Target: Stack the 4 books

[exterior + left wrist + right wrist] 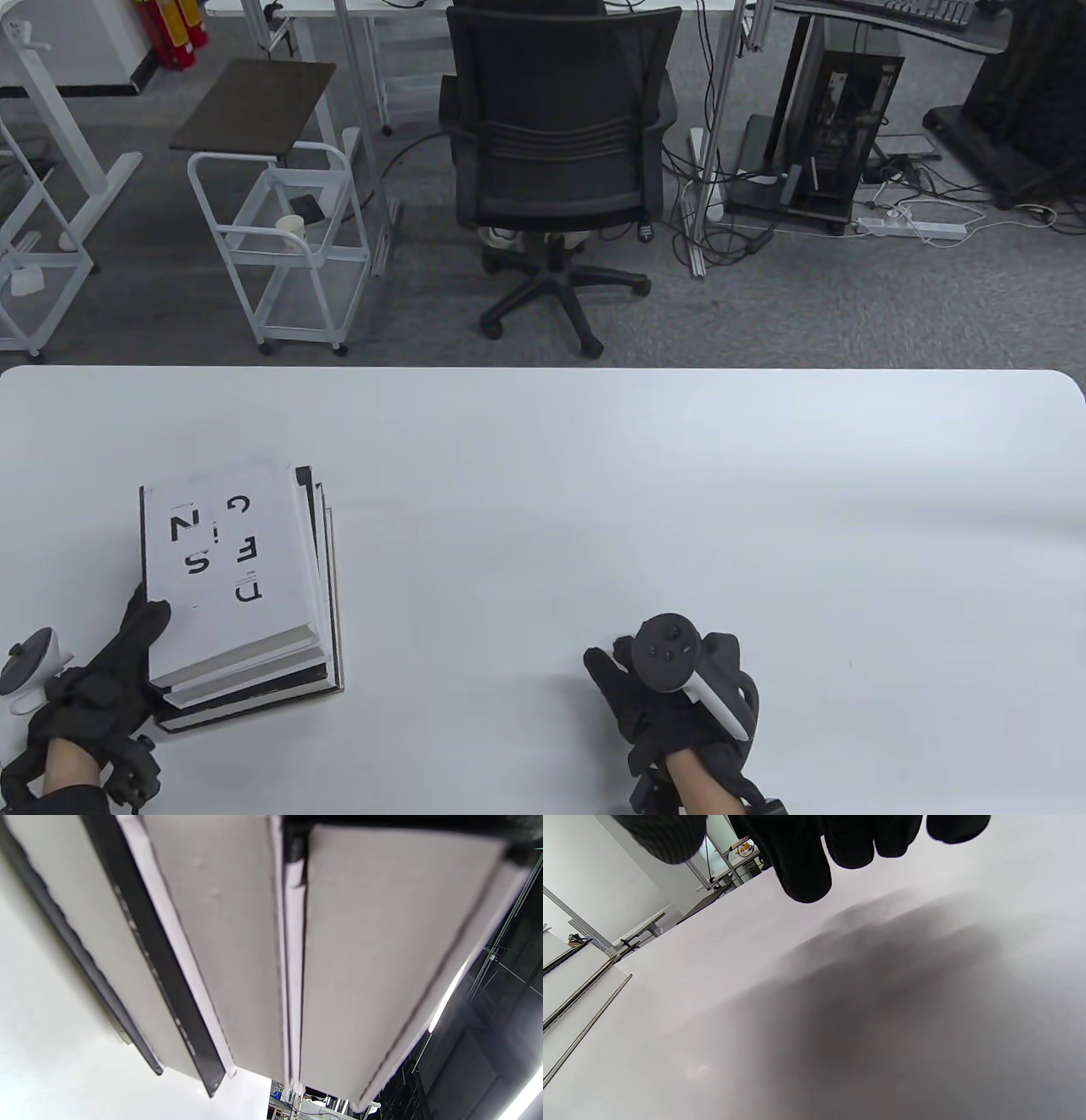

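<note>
Books were already in one pile: the stack of books (242,594) sat at the near-left of the white table (645,475), white "DESIGN" book (225,564) on top, darker-covered ones under it. Edges weren't flush. The lower books stuck out to the right and toward me, stepped like stairs. Left wrist view showed the page blocks and covers (237,955) close up, layered and offset; I counted what looked like four, not certain at that angle.

My left hand (89,705) was at the stack's near-left corner, thumb (153,615) resting on the top cover's corner. The other fingers were hidden beside or under the stack, so I couldn't tell whether they gripped anything. Contact read as steadying or squaring rather than lifting.

My right hand (679,696) was well apart from the stack, low over bare table at centre-right. Right wrist view showed its fingertips (801,870) hanging loose and spread, holding nothing, shadow on the tabletop below.

My read: stacking proper was done, this was the tidy-up step. Next move would call for bringing the right hand across to the stack's right edge and pressing both sides inward to align the spines, left hand staying as the stop. Risk: pushing too high shears the top book off the pile.
</note>
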### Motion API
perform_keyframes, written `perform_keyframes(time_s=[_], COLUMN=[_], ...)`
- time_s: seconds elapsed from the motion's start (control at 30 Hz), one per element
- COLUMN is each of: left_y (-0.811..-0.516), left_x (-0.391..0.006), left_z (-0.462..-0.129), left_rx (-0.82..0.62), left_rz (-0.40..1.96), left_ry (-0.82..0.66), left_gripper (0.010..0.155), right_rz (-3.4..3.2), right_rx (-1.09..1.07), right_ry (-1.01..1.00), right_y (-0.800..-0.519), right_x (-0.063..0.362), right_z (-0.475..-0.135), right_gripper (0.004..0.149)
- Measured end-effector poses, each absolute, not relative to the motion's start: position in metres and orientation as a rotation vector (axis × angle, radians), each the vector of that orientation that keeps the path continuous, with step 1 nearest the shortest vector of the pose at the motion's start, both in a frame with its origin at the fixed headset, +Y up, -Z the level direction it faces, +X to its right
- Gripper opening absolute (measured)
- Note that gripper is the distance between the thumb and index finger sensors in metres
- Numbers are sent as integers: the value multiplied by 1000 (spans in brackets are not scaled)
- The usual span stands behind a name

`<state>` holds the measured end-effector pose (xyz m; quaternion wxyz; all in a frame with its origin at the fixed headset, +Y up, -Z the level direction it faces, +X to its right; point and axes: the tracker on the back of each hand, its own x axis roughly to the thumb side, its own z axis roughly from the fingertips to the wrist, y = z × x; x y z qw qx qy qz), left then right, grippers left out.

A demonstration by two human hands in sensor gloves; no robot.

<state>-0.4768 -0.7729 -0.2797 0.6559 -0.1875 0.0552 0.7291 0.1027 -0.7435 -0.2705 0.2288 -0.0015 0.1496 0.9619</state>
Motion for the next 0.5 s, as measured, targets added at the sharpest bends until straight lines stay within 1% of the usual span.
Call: perform_keyframes(time_s=[0.23, 0.5], left_y=[-771, -766], left_x=[-473, -451], left_z=[-279, -282], left_rx=[-396, -420], left_rz=[1637, 1587], left_ry=[139, 137], left_gripper=[101, 101], right_rz=[2640, 2628], right_rx=[-6, -4], right_ry=[387, 379], right_y=[-739, -739], right_x=[105, 106], right_z=[-270, -271], right_gripper=[70, 70])
